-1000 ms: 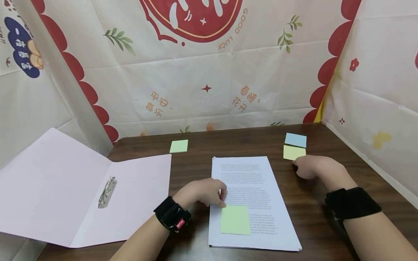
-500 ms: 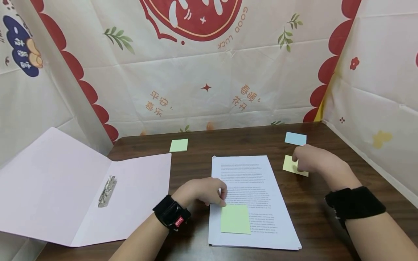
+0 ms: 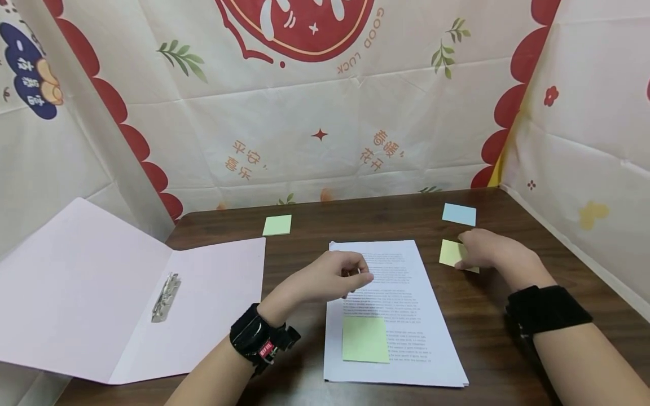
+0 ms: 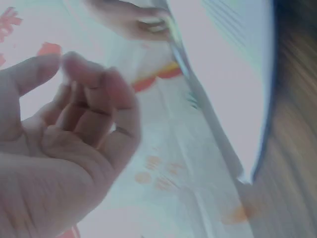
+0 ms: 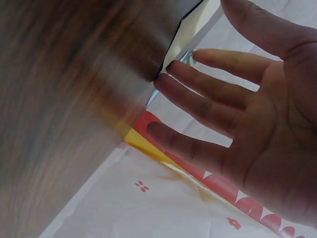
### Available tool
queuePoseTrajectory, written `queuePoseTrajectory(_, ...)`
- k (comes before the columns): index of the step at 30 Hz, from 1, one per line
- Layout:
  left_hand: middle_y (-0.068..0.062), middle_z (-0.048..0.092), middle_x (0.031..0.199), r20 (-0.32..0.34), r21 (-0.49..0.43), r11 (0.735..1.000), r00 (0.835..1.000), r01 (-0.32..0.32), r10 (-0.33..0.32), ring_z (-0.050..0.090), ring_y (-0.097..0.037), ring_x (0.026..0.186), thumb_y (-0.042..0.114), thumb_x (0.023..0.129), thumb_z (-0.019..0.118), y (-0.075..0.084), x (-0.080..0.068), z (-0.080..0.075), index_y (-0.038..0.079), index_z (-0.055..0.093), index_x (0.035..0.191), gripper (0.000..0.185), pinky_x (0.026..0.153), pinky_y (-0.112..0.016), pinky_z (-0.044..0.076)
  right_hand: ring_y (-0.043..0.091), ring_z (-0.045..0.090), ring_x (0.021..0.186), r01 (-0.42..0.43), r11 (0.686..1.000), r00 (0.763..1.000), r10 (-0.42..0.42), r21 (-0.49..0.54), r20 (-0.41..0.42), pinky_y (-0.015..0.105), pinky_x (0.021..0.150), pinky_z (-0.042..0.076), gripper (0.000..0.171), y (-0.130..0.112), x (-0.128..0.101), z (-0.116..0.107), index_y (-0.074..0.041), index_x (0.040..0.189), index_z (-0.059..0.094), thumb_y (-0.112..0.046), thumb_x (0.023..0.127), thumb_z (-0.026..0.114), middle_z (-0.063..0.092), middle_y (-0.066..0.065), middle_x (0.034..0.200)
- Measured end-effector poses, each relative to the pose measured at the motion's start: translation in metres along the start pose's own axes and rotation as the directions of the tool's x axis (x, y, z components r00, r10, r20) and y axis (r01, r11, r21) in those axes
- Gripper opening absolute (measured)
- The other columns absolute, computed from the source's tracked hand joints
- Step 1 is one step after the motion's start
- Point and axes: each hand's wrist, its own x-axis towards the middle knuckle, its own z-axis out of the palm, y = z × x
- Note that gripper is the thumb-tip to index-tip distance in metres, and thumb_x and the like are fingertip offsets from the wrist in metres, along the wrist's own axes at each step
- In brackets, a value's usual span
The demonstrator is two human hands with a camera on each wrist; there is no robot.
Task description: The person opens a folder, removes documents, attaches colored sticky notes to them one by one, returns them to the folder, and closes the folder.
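Note:
My left hand (image 3: 332, 276) hovers over a stack of printed paper (image 3: 396, 369), fingers loosely bent and holding nothing. Below it, a yellow-green sticky note (image 3: 365, 339) lies on the stack's lower part. At the right, my right hand (image 3: 491, 249) is at a yellow sticky note pad (image 3: 449, 252) on the table. In the right wrist view its fingers (image 5: 198, 106) are spread and nearly straight, with some tips at the edge of the yellow pad (image 5: 184, 37). The hand covers part of that pad in the head view.
A blue sticky note pad (image 3: 459, 215) lies just beyond the yellow one. Farther left is a green pad (image 3: 277, 225). An opened pale folder (image 3: 218, 293) with a metal clip (image 3: 166, 298) takes up the left side. Printed cloth (image 3: 284, 113) walls the table (image 3: 376, 220).
My right hand has drawn the yellow pad nearer and turned it, away from the blue one. My left hand has lifted off the yellow-green note and moved up and right.

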Motion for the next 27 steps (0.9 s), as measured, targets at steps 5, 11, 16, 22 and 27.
queuePoseTrajectory(5,0.004,0.059,0.08,-0.036,-0.091,0.99,0.994,-0.105,0.102,0.056,-0.007,0.065,0.026,0.109,0.062,0.022,-0.009,-0.001,0.019,0.068,0.101,0.012,0.063,-0.022,0.047,0.035,0.057,0.087,-0.02,0.999,1.0,0.021,0.033,-0.02,0.047,0.079,0.054,0.076,0.007,-0.001,-0.003,0.021,0.123,0.059,-0.037,0.083,0.09,0.065,0.029,0.102)
queuePoseTrajectory(11,0.002,0.06,0.082,-0.07,-0.116,0.988,0.993,-0.105,0.097,0.059,-0.007,0.067,0.024,0.109,0.062,0.024,-0.01,0.001,0.016,0.07,0.103,0.013,0.063,-0.022,0.046,0.032,0.057,0.085,0.028,0.996,0.997,-0.021,0.083,-0.08,0.043,0.074,0.053,0.063,0.009,-0.005,-0.007,0.013,0.113,0.062,-0.03,0.079,0.093,0.064,0.022,0.096)
queuePoseTrajectory(16,0.0,0.064,0.086,-0.117,-0.161,0.986,0.993,-0.052,0.033,0.062,-0.012,0.073,0.024,0.108,0.063,0.015,-0.004,0.004,0.015,0.071,0.104,0.013,0.066,-0.025,0.049,0.025,0.058,0.084,0.163,0.976,0.97,-0.132,0.146,-0.202,0.039,0.072,0.051,0.039,-0.022,-0.024,-0.028,0.001,0.11,0.068,-0.016,0.083,0.09,0.068,0.009,0.092)
queuePoseTrajectory(22,-0.003,0.068,0.119,-0.217,-0.332,0.942,0.976,-0.045,-0.03,0.068,-0.012,0.098,0.031,0.107,0.065,0.019,0.006,0.016,0.014,0.066,0.126,0.025,0.083,-0.033,0.063,0.018,0.057,0.087,0.36,0.898,0.915,-0.286,0.253,-0.285,0.032,0.071,0.048,0.042,-0.09,-0.069,-0.054,-0.018,0.118,0.07,-0.031,0.085,0.091,0.066,-0.002,0.094)
queuePoseTrajectory(27,-0.009,0.071,0.126,-0.277,-0.42,0.894,0.96,-0.155,0.036,0.07,-0.009,0.103,0.026,0.106,0.067,0.03,0.004,0.025,0.009,0.067,0.132,0.031,0.085,-0.028,0.063,0.011,0.059,0.08,0.516,0.817,0.847,-0.439,0.258,-0.301,0.026,0.068,0.05,0.043,-0.127,-0.096,-0.059,-0.021,0.12,0.069,-0.034,0.085,0.091,0.068,-0.009,0.095)
